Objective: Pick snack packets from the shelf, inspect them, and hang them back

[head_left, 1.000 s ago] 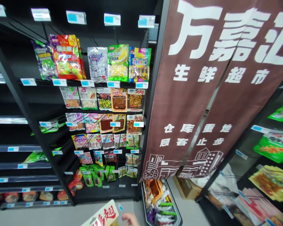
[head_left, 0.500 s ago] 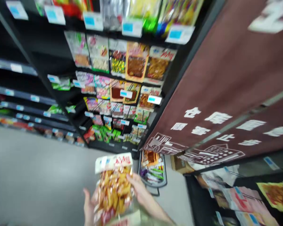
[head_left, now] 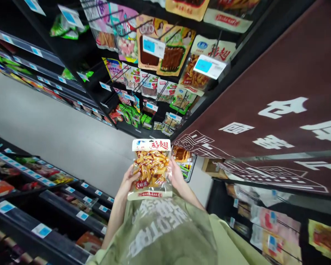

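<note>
A clear plastic snack bag (head_left: 152, 167) with a white printed header and brown, glossy pieces inside is held upright in front of my body. My left hand (head_left: 127, 181) grips its left edge, with fingers over the front. On the opposite edge, my right hand (head_left: 177, 173) holds the bag, most of its fingers hidden behind it. Similar bags (head_left: 194, 71) hang from a hook on the rack ahead. Beyond my right hand, a container of packaged snacks (head_left: 192, 170) sits on the floor, partly covered by the hand and bag.
Pegboard hooks with hanging snack packs (head_left: 149, 48) fill the rack ahead. A brown curtain (head_left: 264, 92) with white lettering spans the right side. Low shelves (head_left: 71, 206) run along the left. A cardboard box (head_left: 211, 166) stands on the grey floor (head_left: 71, 114).
The view has tilted down and come nearer the rack. The bag appears higher in view and faces me squarely, both hands still on it. My shirt and the left shelves now show.
</note>
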Demonstrator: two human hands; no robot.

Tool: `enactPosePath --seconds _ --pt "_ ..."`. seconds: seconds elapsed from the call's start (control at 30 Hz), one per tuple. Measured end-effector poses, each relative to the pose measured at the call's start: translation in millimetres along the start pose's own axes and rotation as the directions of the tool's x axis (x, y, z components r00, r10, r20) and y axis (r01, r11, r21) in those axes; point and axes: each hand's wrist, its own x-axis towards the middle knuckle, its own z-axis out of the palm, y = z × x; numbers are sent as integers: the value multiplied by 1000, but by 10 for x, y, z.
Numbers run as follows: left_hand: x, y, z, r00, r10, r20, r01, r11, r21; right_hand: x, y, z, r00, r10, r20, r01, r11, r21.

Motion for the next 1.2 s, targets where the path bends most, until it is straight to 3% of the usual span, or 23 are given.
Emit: enactPosePath --seconds 0.1,0.2,0.3,0.47,0.67,0.77,0.83,0.9,0.93,0.97,1.03,1.1,1.2 --pt "65 -153 267 996 47 -71 -48 999 -17 31 -141 -189 1000 5 -5 -5 1000 10" --pt "112 -213 471 990 99 -100 -101 995 -19 27 -252 -292 995 1 -103 -3 1000 -22" --pt "197 -176 537 997 64 -43 -65 998 -15 32 -370 -299 982 -46 -183 30 996 -89" --pt "445 -64 530 996 74 41 -76 995 64 128 -580 -246 985 -153 -84 141 980 -138" --pt "733 283 667 981 135 141 -162 966 203 345 -735 -148 923 -380 -58 367 916 -163" --pt "964 621 770 948 254 191 -311 865 393 513 -837 -38 863 -495 -96 481 866 -139" --pt "1153 891 882 859 441 262 -507 655 560 631 -960 60 815 -568 -116 554 822 -131" --pt "1336 1174 1054 692 597 405 -668 319 672 746 -1124 172 766 -629 -132 613 777 -146" --pt "1415 1312 1163 604 622 498 -715 147 684 801 -1217 230 740 -658 -136 640 752 -157" --pt "1485 1443 1285 526 609 594 -747 -3 664 855 -1313 290 714 -686 -136 666 727 -166" --pt "1600 1673 1550 401 520 754 -792 -217 571 955 -1500 410 668 -733 -129 713 680 -171" --pt "1701 1849 1810 304 432 849 -807 -357 470 1040 -1664 527 612 -780 -128 756 625 -193" --pt "1871 2025 2137 190 350 917 -782 -511 357 1135 -1842 693 485 -862 -151 805 507 -308"
